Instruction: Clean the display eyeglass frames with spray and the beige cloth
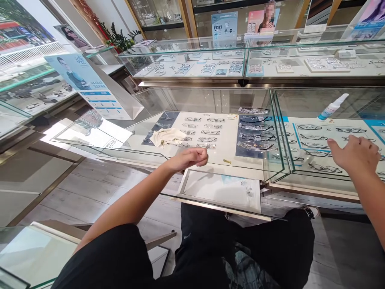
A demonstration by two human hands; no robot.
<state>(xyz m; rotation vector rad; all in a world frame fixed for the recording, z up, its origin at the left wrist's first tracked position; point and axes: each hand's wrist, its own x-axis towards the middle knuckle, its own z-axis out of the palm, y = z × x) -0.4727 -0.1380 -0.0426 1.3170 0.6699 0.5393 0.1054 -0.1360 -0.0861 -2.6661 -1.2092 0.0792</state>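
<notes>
My left hand (192, 157) is curled into a loose fist at the front edge of the glass display case (168, 160), above a pulled-out drawer (207, 188). Nothing shows between its fingers. A crumpled cream cloth (167, 137) lies just beyond it on the glass top. Over the right-hand case, my right hand (357, 154) is spread with its fingers apart, holding nothing; whether it touches the glass I cannot tell. Beyond it a white spray bottle with a blue base (333, 107) stands on the glass. Rows of eyeglasses (257, 137) lie inside the cases.
A tilted blue-and-white sign (87, 86) stands at the left end. Another glass counter (192, 64) with more eyewear runs behind, carrying posters (225, 30). Small clear pieces lie in the drawer's right side. A dark-framed panel (159, 259) is low on the left.
</notes>
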